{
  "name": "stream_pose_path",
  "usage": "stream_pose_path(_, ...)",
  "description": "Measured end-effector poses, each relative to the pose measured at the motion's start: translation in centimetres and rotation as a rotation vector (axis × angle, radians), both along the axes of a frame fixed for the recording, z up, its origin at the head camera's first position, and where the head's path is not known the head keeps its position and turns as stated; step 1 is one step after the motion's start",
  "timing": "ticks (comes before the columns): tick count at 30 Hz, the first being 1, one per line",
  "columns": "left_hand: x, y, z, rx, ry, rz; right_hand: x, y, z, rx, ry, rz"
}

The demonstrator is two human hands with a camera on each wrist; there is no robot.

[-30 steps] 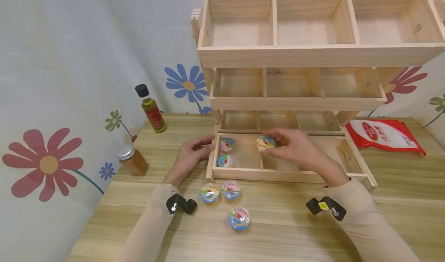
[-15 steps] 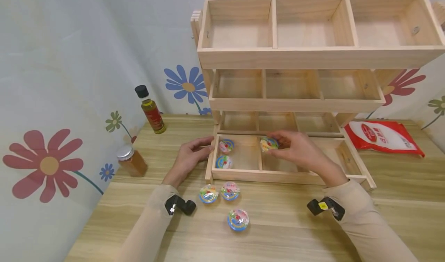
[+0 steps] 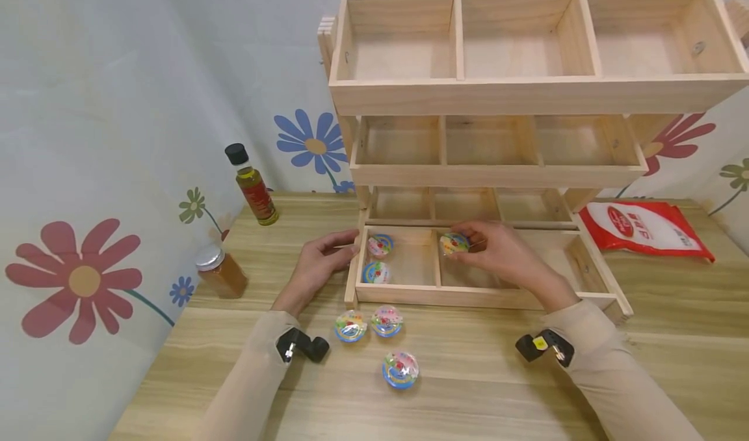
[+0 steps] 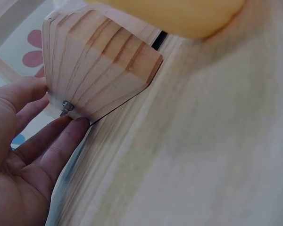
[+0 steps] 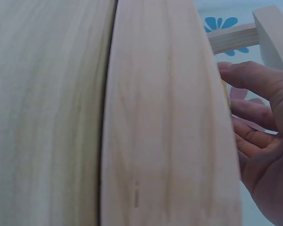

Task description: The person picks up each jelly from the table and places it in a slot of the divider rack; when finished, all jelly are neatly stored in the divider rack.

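My right hand [image 3: 497,252] pinches a small round jelly cup [image 3: 453,243] with a colourful lid. It is at the back left of the bottom tray's middle compartment, just right of the divider [image 3: 437,259]. In the right wrist view, the tray's front board hides nearly all of that cup. Two more jelly cups, one pink-lidded [image 3: 380,246] and one blue and green [image 3: 376,272], sit along the left wall of the left compartment. My left hand [image 3: 318,262] touches the outer left side of the wooden rack [image 4: 99,61], its fingers near a metal bolt [image 4: 66,108].
Three jelly cups [image 3: 400,370] lie on the table before the rack. An oil bottle [image 3: 255,190] and a silver-lidded jar [image 3: 222,272] stand at the left. A red and white bag [image 3: 649,229] lies right of the rack. Higher tiers [image 3: 538,96] overhang the bottom tray.
My right hand has carried the jelly cup slightly right, from over the divider into the middle compartment. My left hand has stayed against the rack's side.
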State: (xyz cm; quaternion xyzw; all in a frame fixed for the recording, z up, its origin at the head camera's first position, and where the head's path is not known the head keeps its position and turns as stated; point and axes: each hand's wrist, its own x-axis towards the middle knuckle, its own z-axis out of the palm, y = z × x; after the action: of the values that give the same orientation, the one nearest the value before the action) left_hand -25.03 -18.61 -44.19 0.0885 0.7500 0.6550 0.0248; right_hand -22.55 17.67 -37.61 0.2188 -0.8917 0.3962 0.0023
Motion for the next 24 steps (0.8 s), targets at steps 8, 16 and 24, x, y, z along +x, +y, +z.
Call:
stream_pose_path(8, 0.0, 0.0, 0.0, 0.006, -0.005, 0.001, -0.4, -0.1, -1.0, 0.011, -0.022, -0.019)
stream_pose_path(16, 0.1, 0.1, 0.1, 0.011, -0.007, 0.004, -0.8, -0.2, -1.9, -0.006, -0.055, -0.048)
stream_pose_path(24, 0.0, 0.0, 0.1, 0.01, -0.006, 0.0, -1.1, -0.3, -2.4, -0.006, -0.065, -0.073)
